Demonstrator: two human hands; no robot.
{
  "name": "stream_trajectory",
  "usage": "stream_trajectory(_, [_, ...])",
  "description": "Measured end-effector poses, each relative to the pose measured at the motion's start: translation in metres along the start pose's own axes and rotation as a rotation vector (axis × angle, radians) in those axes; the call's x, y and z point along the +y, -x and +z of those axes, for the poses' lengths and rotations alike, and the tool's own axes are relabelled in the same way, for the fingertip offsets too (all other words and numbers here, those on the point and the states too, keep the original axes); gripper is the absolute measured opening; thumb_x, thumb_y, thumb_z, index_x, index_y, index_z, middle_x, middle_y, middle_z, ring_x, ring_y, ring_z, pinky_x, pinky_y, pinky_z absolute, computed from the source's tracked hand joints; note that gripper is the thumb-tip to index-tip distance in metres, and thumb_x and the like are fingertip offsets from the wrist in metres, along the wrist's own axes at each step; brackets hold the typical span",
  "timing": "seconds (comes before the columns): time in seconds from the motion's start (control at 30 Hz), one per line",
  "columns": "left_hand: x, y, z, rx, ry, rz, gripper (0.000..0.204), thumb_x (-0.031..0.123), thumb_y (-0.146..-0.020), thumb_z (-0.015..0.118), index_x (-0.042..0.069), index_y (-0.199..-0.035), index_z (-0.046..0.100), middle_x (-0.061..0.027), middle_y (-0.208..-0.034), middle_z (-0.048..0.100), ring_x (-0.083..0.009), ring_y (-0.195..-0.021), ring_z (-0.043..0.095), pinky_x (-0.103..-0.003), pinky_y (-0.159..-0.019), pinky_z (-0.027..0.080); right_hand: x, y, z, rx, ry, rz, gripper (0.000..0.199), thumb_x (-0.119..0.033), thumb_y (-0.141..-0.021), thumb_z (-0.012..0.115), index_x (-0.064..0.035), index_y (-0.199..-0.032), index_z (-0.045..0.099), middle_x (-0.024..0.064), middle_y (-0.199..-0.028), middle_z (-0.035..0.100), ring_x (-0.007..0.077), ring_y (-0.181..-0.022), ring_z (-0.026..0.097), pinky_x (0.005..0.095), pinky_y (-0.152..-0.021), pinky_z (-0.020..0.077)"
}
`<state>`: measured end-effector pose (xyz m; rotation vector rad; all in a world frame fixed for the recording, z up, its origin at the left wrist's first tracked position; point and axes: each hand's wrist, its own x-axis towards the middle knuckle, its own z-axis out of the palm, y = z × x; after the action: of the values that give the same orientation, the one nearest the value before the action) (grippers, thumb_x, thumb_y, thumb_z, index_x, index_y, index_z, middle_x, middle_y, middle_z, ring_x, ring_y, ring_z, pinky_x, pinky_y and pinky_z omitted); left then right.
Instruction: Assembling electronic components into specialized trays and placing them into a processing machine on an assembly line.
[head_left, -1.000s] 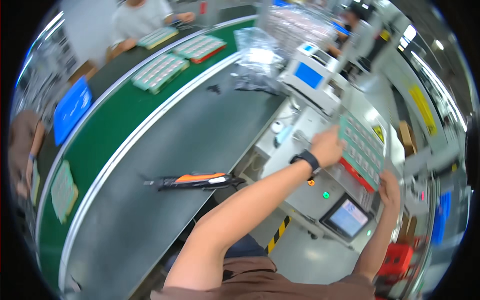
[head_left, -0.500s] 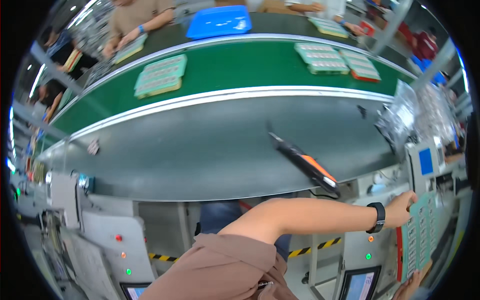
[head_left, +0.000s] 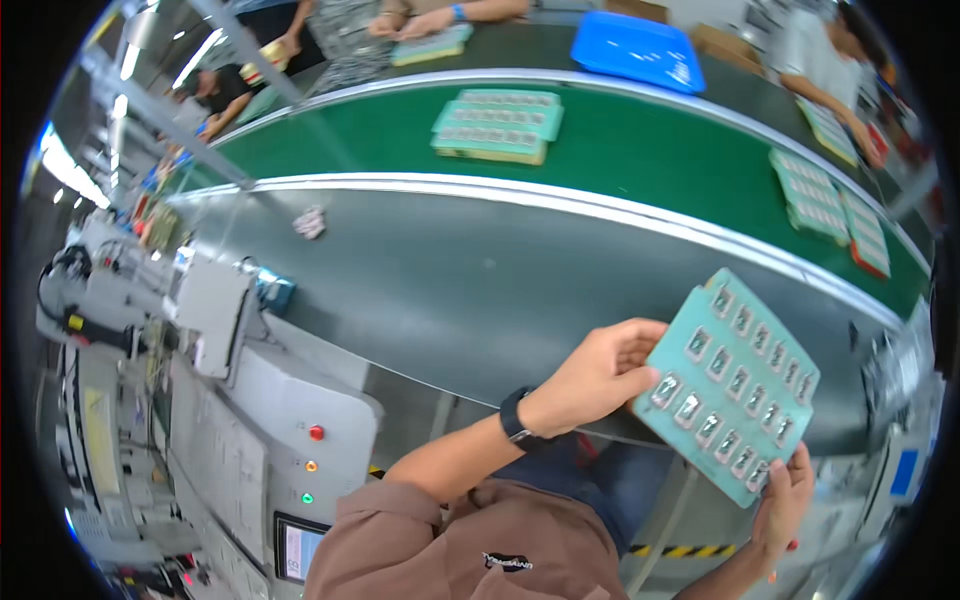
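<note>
A light-green tray (head_left: 688,322) with rows of small metallic parts in its pockets is held up, tilted, over the near edge of the grey worktop. My left hand (head_left: 590,378), with a black watch (head_left: 516,418) on the wrist, grips its left edge, thumb on top. At the lower right edge my right hand (head_left: 784,502) is closed on the same tray. What lies behind the tray is hidden.
Beyond the grey worktop (head_left: 420,270) runs a green conveyor belt (head_left: 340,135) carrying similar trays (head_left: 495,150). A blue bin (head_left: 640,75) stands on the far side, where other people work. A grey machine (head_left: 270,400) with lit buttons is at left; a crumpled scrap (head_left: 310,222) lies nearby.
The tray has come from the machine at the right to over the worktop's edge, both hands on it. The view has turned left. The black-and-orange tool on the worktop is no longer visible.
</note>
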<state>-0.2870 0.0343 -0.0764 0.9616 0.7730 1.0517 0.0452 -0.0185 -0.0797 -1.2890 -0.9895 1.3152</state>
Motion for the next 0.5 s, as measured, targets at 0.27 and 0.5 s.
stream_trajectory(0.27, [-0.013, 0.077, -0.095, 0.441, -0.104, -0.035, 0.037, -0.005, -0.087, 0.056, -0.003, -0.124, 0.05, -0.0081, -0.112, 0.062, -0.0127, -0.101, 0.06, -0.029, -0.09, 0.049, 0.036, -0.073, 0.135, -0.301, 0.142, 0.163, 0.04, 0.004, -0.083, 0.058, 0.0081, -0.122, 0.054, 0.0104, -0.107, 0.066, 0.0141, -0.097, 0.061, 0.0267, -0.091, 0.0442])
stream_trajectory(0.5, [-0.019, 0.081, -0.108, 0.588, -0.327, -0.051, 0.04, -0.007, -0.085, 0.057, -0.003, -0.124, 0.051, -0.0104, -0.104, 0.066, -0.0135, -0.092, 0.063, -0.027, -0.076, 0.052, 0.038, -0.091, 0.159, -0.376, 0.336, 0.186, 0.041, 0.009, -0.085, 0.054, 0.008, -0.125, 0.052, 0.0121, -0.113, 0.065, 0.0149, -0.103, 0.061, 0.028, -0.091, 0.0465])
